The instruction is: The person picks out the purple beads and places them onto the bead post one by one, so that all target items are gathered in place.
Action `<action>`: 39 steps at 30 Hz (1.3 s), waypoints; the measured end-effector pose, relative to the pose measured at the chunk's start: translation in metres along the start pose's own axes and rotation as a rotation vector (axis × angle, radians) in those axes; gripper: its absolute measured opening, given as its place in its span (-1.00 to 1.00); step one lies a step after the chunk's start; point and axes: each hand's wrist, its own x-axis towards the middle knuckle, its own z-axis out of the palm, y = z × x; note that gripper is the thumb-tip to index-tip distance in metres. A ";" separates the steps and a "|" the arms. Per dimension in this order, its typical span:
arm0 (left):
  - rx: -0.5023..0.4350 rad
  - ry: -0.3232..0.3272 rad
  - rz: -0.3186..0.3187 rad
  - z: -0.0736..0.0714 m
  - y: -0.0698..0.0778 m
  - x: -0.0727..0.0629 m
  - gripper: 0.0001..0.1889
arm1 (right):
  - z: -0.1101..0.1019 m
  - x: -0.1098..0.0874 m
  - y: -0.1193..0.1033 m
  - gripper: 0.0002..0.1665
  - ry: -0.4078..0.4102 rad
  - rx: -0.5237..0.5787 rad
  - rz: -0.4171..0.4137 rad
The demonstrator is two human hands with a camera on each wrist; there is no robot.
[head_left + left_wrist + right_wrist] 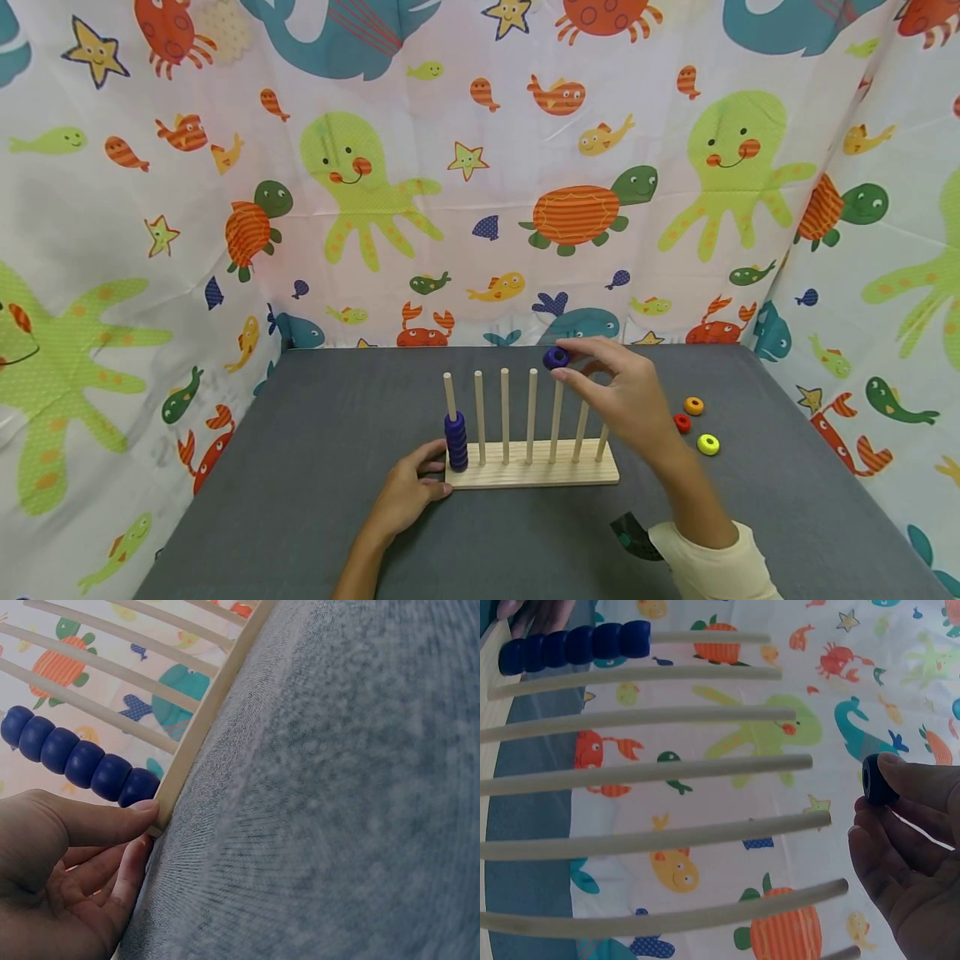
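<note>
A wooden peg stand [534, 477] with several upright pegs sits on the grey table. Blue beads [456, 442] are stacked on its leftmost peg; the other pegs carry none. My left hand [405, 492] holds the left end of the base, its thumb [124, 823] against the wood beside the lowest bead. Up near the peg tops, my right hand [626, 400] pinches one blue bead [879, 781] between thumb and fingers. In the right wrist view that bead is apart from the peg tips, its hole facing them.
Right of the stand lie an orange bead [693, 412], a red bead [682, 424] and a yellow bead [708, 451]. A dark strap-like piece [636, 537] shows by the right sleeve [716, 567]. Behind the table hangs a sea-animal curtain [465, 233].
</note>
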 end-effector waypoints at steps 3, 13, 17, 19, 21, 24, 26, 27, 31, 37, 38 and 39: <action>0.001 0.000 -0.002 0.000 0.000 0.000 -0.27 | 0.007 0.001 -0.002 -0.53 -0.026 0.009 -0.015; -0.015 0.000 0.010 -0.001 -0.001 0.000 -0.27 | 0.024 0.005 -0.014 -0.54 -0.094 0.009 -0.005; -0.009 -0.001 0.007 -0.001 -0.002 0.001 -0.27 | 0.031 0.007 -0.018 -0.54 -0.112 0.013 -0.010; -0.010 0.000 0.009 -0.001 -0.002 0.001 -0.27 | 0.035 0.008 -0.019 -0.54 -0.122 0.012 -0.014; -0.010 0.002 0.011 -0.001 -0.002 0.000 -0.27 | 0.038 0.010 -0.021 -0.54 -0.133 0.020 -0.020; -0.011 0.002 0.013 -0.001 -0.001 0.000 -0.27 | 0.043 0.012 -0.024 -0.55 -0.149 0.032 -0.021; -0.013 0.001 0.013 -0.001 -0.001 0.000 -0.27 | 0.047 0.014 -0.027 -0.55 -0.157 0.040 -0.016; -0.015 0.000 0.013 -0.001 -0.001 0.000 -0.27 | 0.048 0.014 -0.028 -0.56 -0.159 0.039 -0.015; -0.022 0.002 0.022 -0.001 -0.001 0.000 -0.27 | 0.055 0.017 -0.031 -0.55 -0.171 0.023 -0.016; -0.027 -0.002 0.028 -0.001 -0.001 0.000 -0.27 | 0.066 0.022 -0.032 -0.55 -0.187 0.006 -0.045; -0.026 -0.004 0.024 -0.001 -0.001 0.000 -0.27 | 0.067 0.022 -0.032 -0.55 -0.188 0.006 -0.049; -0.025 -0.005 0.020 -0.001 -0.001 0.000 -0.27 | 0.068 0.023 -0.032 -0.55 -0.190 0.005 -0.049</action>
